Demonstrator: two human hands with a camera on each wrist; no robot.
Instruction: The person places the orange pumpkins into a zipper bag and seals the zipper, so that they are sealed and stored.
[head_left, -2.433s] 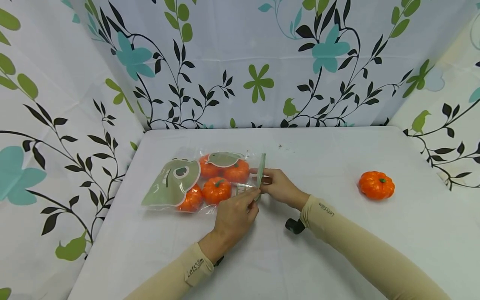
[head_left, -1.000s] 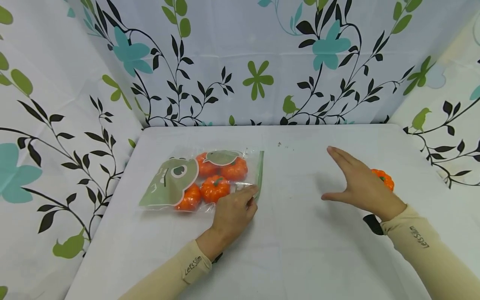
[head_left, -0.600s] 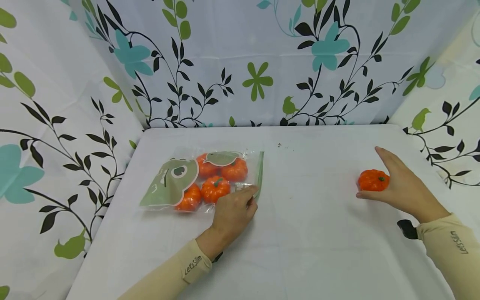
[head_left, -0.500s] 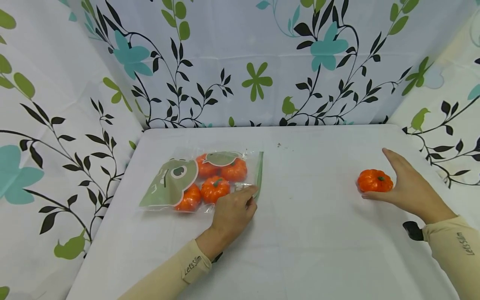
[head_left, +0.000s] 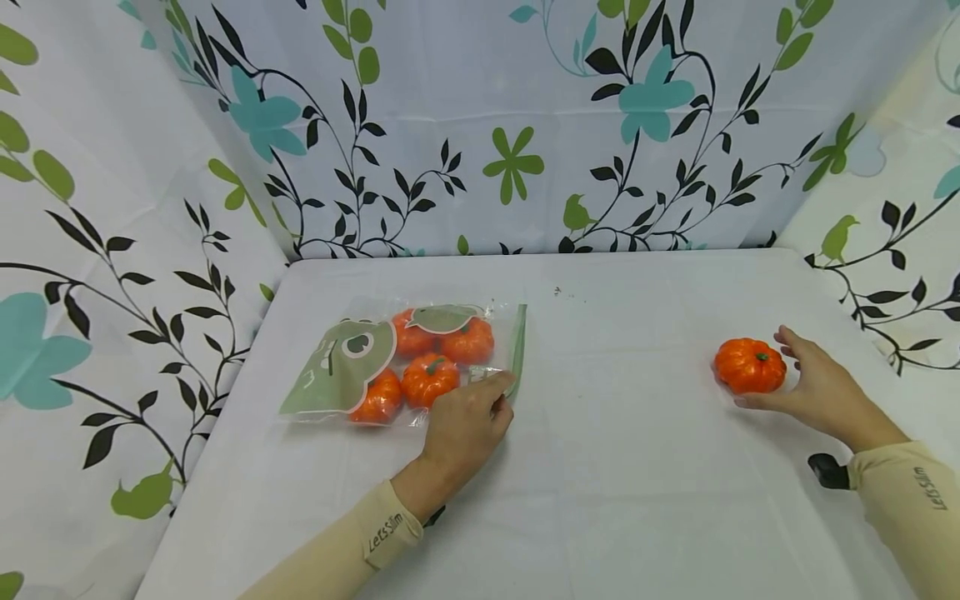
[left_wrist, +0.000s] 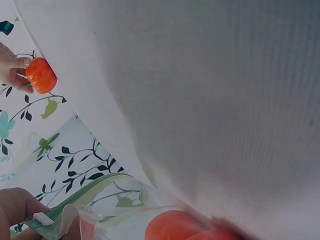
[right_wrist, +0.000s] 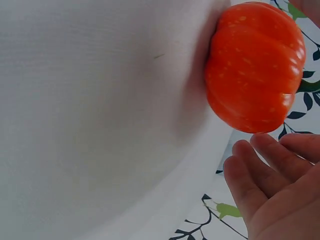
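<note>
A clear zip bag (head_left: 341, 375) with a green printed creature lies on the left of the table, several small orange toy pumpkins (head_left: 431, 380) inside it. At its green zip edge, my left hand (head_left: 465, 429) pinches the bag; the left wrist view shows a white slider (left_wrist: 43, 218) beside the fingers. A single loose pumpkin (head_left: 750, 365) with a dark green stem rests on the right of the table. Around its near right side is my right hand (head_left: 832, 396), thumb and fingers spread apart. In the right wrist view the fingertips (right_wrist: 260, 140) are close under the pumpkin (right_wrist: 255, 67); contact is unclear.
A white cloth covers the table (head_left: 615, 450). Floral curtains (head_left: 465, 108) stand behind it and at both sides. Dark wrist cameras (head_left: 828, 471) sit under the wrists.
My right hand has left the bag's zip edge, crossed to the right and reached the loose pumpkin, its fingers lately drawing nearer to it. My left hand has stayed on the bag.
</note>
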